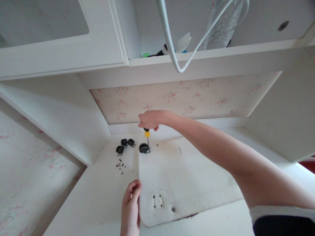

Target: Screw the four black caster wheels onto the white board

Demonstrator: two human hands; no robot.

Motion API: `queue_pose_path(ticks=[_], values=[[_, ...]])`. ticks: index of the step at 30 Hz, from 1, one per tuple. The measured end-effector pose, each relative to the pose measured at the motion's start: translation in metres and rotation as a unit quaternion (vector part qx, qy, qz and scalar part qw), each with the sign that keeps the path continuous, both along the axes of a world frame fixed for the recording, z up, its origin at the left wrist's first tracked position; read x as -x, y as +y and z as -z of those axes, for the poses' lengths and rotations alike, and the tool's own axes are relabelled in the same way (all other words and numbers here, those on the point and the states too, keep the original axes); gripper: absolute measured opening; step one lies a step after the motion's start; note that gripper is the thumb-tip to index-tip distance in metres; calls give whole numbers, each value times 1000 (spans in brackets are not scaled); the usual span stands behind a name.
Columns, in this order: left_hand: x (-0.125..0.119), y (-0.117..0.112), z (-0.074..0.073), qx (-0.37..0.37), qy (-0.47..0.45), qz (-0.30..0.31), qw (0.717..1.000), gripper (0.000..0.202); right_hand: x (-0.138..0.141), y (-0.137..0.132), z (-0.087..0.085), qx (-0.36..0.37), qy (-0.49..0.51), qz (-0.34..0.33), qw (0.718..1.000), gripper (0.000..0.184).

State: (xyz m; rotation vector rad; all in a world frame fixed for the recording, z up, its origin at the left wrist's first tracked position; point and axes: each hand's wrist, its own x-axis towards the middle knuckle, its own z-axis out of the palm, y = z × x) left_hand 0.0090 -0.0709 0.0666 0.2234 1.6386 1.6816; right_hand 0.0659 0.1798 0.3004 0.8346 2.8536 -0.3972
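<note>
Head view: your two bare hands at work on a white desk (98,200).
Board (197,180): one, white, lying flat on the desk in front of you; near left corner rounded; surface smudged, yellowish toward the near side; near edge chipped, with a reddish-brown patch.
Plate mark (157,201): squarish, near the board's near left corner, a dark hole toward each corner.
Fitting (173,209): one, round, grey, set in the board just right of that mark.
Caster (143,148): one, black wheel, metal plate, at the board's far left corner.
Screwdriver (147,134): one, black and yellow handle, metal shaft, nearly upright, its tip down at the caster's plate.
Right hand (150,119): yours, closed around the screwdriver's handle, above the caster.
Left hand (131,200): yours, fingers curled, touching the board's left edge; whether it pinches the edge is not clear.
Loose casters (124,142): three, black, metal plates showing, grouped on the desk left of the caster.
Screws (119,165): several, small, dark, scattered on the desk between the loose casters and your left hand.
</note>
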Motion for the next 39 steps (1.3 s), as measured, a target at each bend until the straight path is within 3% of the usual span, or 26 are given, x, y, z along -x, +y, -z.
queue_pose_path(ticks=[3,8,11,14,19,21,24,29,32,35,39], values=[[0,-1,1,-7,-9,-4,1000,46,0,1,3,-30,18,20,999,51],[0,-2,4,-8,-19,9,1000,44,-8,3,-1,18,2,-7,1000,48],[1,-1,3,-7,-13,6,1000,44,-9,3,-1,0,-13,12,1000,37],[1,0,4,-7,-12,3,1000,44,-11,5,2,-14,4,24,1000,46],[1,0,7,-25,-18,6,1000,44,-15,10,6,29,6,-10,1000,48],[1,0,7,-28,-18,5,999,44,-16,11,6,12,0,1,1000,43],[0,-1,6,-26,-19,7,999,43,-17,11,6,-5,6,16,1000,50],[0,-1,3,-23,-19,5,1000,43,-23,11,4,36,-5,-18,999,52],[0,-1,3,-20,-14,4,1000,44,-22,11,4,0,-26,0,1000,41],[0,0,4,-21,-18,1,1000,44,-21,10,4,-25,-29,16,999,51],[0,-1,4,-28,-35,1,999,44,-25,7,0,23,-31,-18,999,55]])
